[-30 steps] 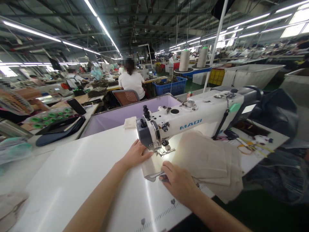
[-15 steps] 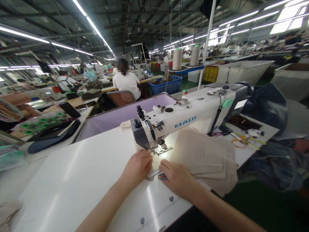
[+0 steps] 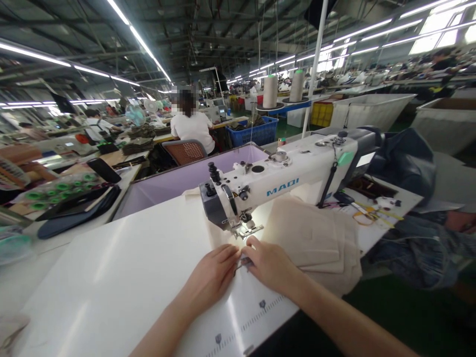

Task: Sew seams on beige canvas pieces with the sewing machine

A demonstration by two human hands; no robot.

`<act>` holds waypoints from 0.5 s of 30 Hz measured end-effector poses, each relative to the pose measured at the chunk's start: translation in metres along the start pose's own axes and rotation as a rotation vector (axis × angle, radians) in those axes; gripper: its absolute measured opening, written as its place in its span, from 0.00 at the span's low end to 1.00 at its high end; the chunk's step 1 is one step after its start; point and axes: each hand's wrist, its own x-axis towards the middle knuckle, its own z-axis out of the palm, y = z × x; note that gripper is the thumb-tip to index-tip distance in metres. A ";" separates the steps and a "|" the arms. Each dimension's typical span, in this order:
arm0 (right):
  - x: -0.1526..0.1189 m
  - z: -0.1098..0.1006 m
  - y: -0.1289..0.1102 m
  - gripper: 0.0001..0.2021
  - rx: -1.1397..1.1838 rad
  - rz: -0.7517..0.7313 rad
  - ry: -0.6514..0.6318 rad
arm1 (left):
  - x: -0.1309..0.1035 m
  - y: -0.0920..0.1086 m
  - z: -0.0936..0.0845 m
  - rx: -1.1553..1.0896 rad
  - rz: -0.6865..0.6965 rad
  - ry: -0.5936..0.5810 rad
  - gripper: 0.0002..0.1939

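A white sewing machine (image 3: pixel 282 183) stands on the white table (image 3: pixel 148 253), its lamp lighting the needle area. Just in front of the presser foot, my left hand (image 3: pixel 215 272) lies with its fingers together, their tips on a small piece of pale fabric. My right hand (image 3: pixel 269 263) is beside it, thumb and forefinger closed at the edge of the same piece. The fingers of both hands nearly meet and hide most of that fabric. Flat beige fabric pieces (image 3: pixel 316 238) lie stacked under the machine arm, to the right of my hands.
Yellow-handled scissors (image 3: pixel 366 214) lie at the table's right end. Behind the table is a lilac-lined bin (image 3: pixel 163 178). A person in a white shirt (image 3: pixel 191 131) sits beyond it. Thread cones (image 3: pixel 270 91) stand behind the machine. Denim (image 3: pixel 420 253) hangs at the right.
My left hand has moved slightly back from the needle and closer to my right hand. My right fingertips are now higher, nearer the presser foot. The view has shifted slightly.
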 end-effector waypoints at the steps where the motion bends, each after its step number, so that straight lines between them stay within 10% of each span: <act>1: 0.002 -0.001 0.000 0.08 -0.004 0.001 0.002 | 0.001 -0.002 0.000 0.003 -0.003 -0.004 0.17; 15: 0.010 -0.004 -0.001 0.08 0.004 0.035 0.027 | 0.015 -0.031 0.000 -0.003 -0.059 0.012 0.17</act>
